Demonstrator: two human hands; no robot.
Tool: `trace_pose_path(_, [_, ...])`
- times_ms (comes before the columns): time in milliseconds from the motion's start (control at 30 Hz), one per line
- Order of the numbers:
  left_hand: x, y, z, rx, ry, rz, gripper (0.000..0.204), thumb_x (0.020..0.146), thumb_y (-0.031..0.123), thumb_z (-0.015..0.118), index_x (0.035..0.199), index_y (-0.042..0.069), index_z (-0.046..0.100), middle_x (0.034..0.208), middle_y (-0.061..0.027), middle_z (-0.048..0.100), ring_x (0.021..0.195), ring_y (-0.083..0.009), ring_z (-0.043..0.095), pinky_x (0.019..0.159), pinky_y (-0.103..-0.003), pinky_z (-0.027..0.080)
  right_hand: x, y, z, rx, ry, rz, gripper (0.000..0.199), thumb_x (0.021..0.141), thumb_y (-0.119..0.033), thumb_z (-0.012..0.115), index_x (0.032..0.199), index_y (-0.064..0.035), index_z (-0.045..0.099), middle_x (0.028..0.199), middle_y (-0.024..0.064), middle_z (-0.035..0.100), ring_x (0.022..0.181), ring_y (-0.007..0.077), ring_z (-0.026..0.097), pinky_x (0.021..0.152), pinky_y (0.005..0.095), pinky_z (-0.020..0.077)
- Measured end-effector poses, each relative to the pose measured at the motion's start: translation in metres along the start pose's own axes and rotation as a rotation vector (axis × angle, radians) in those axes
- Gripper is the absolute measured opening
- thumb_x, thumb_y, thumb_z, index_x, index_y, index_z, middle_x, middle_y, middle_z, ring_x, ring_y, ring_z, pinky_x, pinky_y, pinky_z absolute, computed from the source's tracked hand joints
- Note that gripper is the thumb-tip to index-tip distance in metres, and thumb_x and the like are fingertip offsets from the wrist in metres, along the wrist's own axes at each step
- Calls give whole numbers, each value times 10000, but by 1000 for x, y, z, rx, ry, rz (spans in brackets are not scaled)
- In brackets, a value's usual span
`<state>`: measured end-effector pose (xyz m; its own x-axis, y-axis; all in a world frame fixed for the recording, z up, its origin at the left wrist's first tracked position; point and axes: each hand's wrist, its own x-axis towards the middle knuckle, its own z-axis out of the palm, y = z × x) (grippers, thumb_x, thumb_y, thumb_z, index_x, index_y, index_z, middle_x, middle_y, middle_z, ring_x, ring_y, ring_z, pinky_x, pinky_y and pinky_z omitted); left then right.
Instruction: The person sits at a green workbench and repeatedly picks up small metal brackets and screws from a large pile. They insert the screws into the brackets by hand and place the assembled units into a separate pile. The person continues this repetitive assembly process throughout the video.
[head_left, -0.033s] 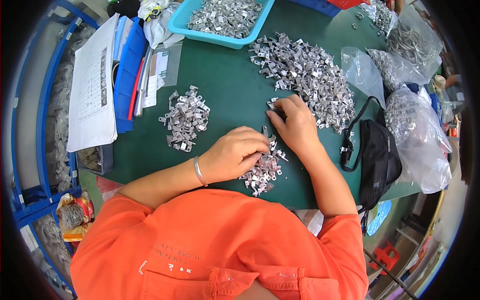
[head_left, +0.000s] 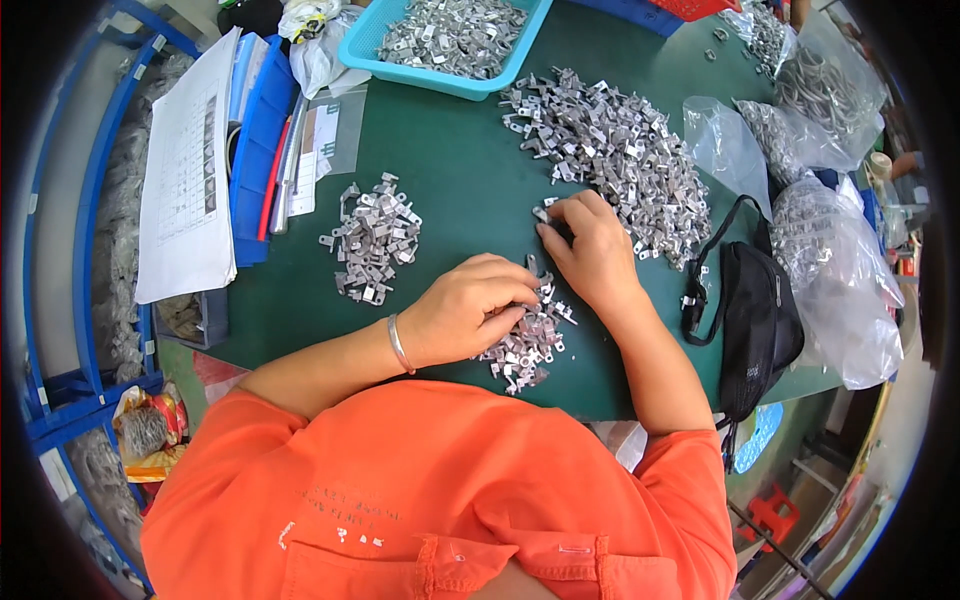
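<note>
My left hand (head_left: 468,309) is curled over the near end of a small pile of metal brackets (head_left: 525,358), its thumb and fingertips down among them. Whatever lies between those fingers is hidden. Higher up and to the right, my right hand (head_left: 595,250) is bent with thumb and index finger toward the table. One small metal bracket (head_left: 543,212) shows at its fingertips. Right behind that hand spreads a large heap of the same grey brackets (head_left: 640,150). A separate small pile (head_left: 375,242) lies to the left, apart from both hands.
A turquoise basket (head_left: 478,88) of metal parts stands at the back. Papers (head_left: 185,180) and a blue bin (head_left: 262,150) are at left. A black pouch (head_left: 755,310) with a strap and clear plastic bags (head_left: 835,300) of parts line the right side of the green table (head_left: 450,190).
</note>
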<state>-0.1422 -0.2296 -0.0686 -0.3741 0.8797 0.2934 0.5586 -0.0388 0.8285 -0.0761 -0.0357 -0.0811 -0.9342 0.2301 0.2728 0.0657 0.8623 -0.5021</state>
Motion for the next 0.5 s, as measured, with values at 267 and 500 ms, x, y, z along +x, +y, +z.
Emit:
trace_pose_path(267, [5, 0, -2, -743, 160, -524, 294, 890, -11, 628, 1167, -14, 530, 979, -90, 634, 846, -124, 636, 695, -251, 531, -21, -20, -24, 594, 20, 89, 184, 747, 8, 743, 913, -23, 671, 895, 79, 655, 740, 150, 660, 602, 257, 526])
trace_pose_path(500, [-1, 5, -7, -640, 194, -367, 78, 858, -70, 637, 931, -41, 631, 986, -120, 636, 854, -153, 652, 743, -266, 552, -29, -28, -16, 342, 145, -186, 206, 775, 83, 643, 963, 7, 604, 895, 160, 626, 783, 335, 619, 676, 389, 517])
